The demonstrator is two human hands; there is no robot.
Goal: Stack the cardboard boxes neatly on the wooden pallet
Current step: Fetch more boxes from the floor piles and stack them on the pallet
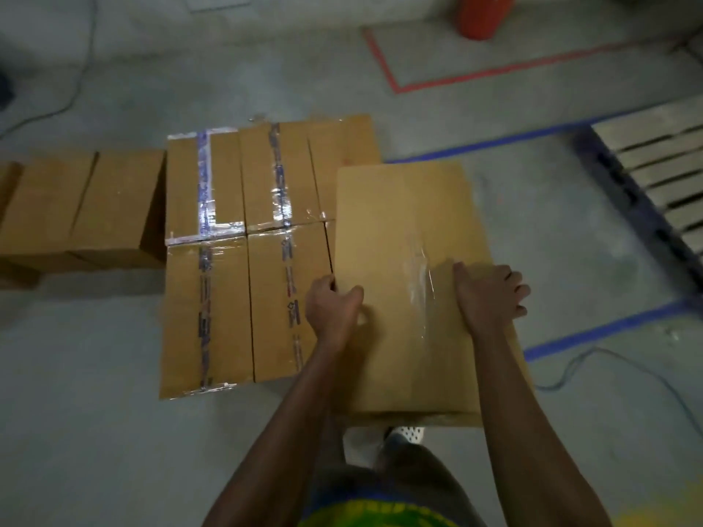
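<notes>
Here, left hand (331,308) and right hand (489,294), grip firm on 1 cardboard box (403,222); tape print (282,184) illegible.

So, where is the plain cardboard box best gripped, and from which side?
By its two long side edges, one hand from each side, as the left hand and right hand do now. The plain box looks too broad for one hand, and the taped boxes crowd its left side, so reach in from the near end.

Nothing can be read: the printed tape (290,298) on the boxes (207,306) at 9 o'clock carries dark marks, too blurred.
</notes>
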